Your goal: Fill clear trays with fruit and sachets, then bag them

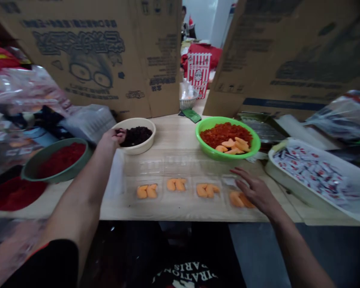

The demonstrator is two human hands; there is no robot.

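Observation:
At the left rim of a cream bowl [153, 138], my left hand [116, 137] reaches in with its fingers curled beside the dark dried pieces [136, 135]. What those fingers hold, if anything, is hidden. My right hand [256, 194] hovers over or touches the rightmost clear plastic box, its fingers stretched out and apart. Orange cookie-like pieces [238, 199] show partly under this hand. Several clear boxes stand in a row with lids raised behind; the leftmost box [147, 197] holds folded orange pieces [147, 191], as do the middle ones.
A bright green bowl [198, 145] holds red-orange bits and more orange pieces. To the right is a white tub [277, 170] of small printed packets. On the left stand a dull green bowl [58, 175] of red stuff and stacked clear boxes [91, 120]. Cardboard panels [165, 60] rise behind.

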